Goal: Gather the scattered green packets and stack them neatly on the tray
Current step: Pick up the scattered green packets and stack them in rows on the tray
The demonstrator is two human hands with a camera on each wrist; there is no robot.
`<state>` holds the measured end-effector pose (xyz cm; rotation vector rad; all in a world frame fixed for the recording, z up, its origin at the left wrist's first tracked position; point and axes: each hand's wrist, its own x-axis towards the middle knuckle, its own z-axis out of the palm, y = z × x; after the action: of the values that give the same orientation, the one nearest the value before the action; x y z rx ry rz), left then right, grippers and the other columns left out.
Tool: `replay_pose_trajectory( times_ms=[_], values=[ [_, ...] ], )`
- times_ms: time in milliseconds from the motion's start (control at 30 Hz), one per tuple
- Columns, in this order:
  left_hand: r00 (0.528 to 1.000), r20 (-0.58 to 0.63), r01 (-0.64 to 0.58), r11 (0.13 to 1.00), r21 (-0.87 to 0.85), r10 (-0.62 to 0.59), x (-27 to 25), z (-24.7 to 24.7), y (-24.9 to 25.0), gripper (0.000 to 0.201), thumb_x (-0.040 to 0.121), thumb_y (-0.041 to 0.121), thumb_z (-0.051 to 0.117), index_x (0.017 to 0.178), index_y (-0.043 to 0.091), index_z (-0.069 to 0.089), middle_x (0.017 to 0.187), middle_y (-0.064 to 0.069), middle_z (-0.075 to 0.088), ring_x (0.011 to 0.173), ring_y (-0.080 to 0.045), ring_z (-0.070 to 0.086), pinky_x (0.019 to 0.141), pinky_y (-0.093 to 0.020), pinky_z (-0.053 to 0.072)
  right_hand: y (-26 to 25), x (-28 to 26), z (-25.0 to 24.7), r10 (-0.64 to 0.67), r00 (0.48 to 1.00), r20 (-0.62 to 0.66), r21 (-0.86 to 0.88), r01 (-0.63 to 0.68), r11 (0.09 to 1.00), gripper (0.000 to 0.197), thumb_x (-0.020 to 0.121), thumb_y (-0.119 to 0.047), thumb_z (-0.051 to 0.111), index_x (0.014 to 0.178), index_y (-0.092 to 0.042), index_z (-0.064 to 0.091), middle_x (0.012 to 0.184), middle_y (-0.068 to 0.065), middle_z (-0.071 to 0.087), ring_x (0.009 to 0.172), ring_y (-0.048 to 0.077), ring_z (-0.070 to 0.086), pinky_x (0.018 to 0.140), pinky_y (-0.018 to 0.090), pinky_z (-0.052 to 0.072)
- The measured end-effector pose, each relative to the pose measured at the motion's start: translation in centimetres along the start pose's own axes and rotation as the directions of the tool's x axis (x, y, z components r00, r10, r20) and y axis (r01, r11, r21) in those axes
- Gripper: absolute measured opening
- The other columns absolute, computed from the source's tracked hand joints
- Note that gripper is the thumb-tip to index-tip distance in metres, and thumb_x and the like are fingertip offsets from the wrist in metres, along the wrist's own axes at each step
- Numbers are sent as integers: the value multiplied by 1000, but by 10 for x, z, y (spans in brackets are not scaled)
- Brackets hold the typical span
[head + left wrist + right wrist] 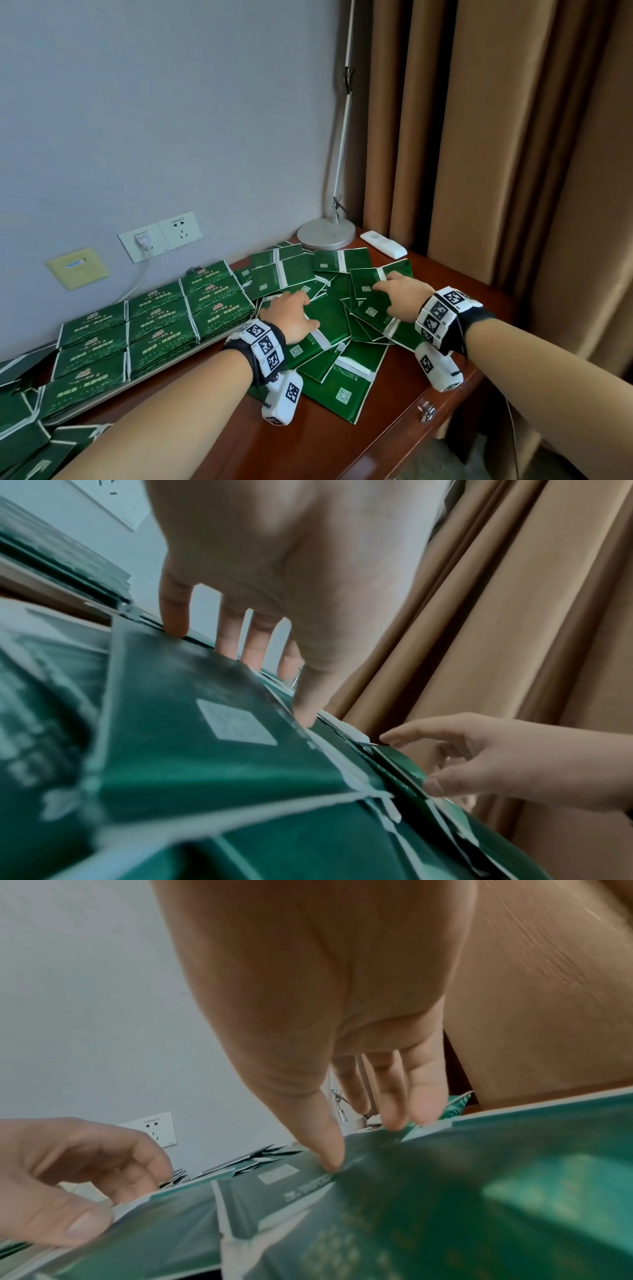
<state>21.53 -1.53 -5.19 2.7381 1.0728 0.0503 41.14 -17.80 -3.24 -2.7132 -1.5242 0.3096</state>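
Neat rows of stacked green packets (154,318) are already laid on the tray (164,371) at the desk's (308,445) left wall-side edge; a loose pile (335,329) is left at the right end, pressed under the spread left hand (291,313) and right hand (400,294); much is judged left.

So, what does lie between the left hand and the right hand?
Between the left hand and the right hand, the head view shows only overlapping loose green packets; no bare desk.
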Motion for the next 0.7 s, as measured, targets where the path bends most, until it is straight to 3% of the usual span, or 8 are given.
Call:
replay_pose_trajectory(
  times_ms=[167,267,467,567,700],
  values=[
    [999,27,27,1000,9,-27,2,-2,1,64,76,53,72,132,34,46,139,2,47,124,-25,49,101,-46,43,-6,6,0,-111,992,53,-160,118,980,76,85,-6,57,148,-39,31,153,-5,32,136,24,33,107,43,40],
    [999,48,22,1000,12,-23,2,-5,1,73,72,50,75,136,35,43,141,5,46,125,-23,49,101,-46,44,-7,10,3,-156,981,112,-148,172,974,77,83,-14,66,148,-38,31,152,-6,34,139,22,31,109,46,37],
    [998,53,15,1000,-20,-14,1,-8,4,78,72,45,76,141,33,41,142,7,51,123,-22,53,101,-42,45,1,9,2,-126,991,-53,-107,120,987,70,74,-34,76,138,-35,46,128,-1,45,122,22,38,98,39,43],
    [999,50,24,996,-87,-19,1,-9,4,75,76,48,74,141,28,43,139,4,53,121,-21,54,98,-36,47,3,10,1,-101,988,-120,-53,95,994,46,77,-37,74,120,-28,59,115,-1,47,115,20,43,92,35,45],
    [998,61,40,989,-143,-31,1,-8,5,73,79,43,75,142,23,43,139,0,54,120,-22,56,98,-35,48,2,5,-9,-28,969,-244,110,57,992,20,83,-33,69,99,-24,62,99,-4,57,93,18,58,73,30,48]
  ],
)
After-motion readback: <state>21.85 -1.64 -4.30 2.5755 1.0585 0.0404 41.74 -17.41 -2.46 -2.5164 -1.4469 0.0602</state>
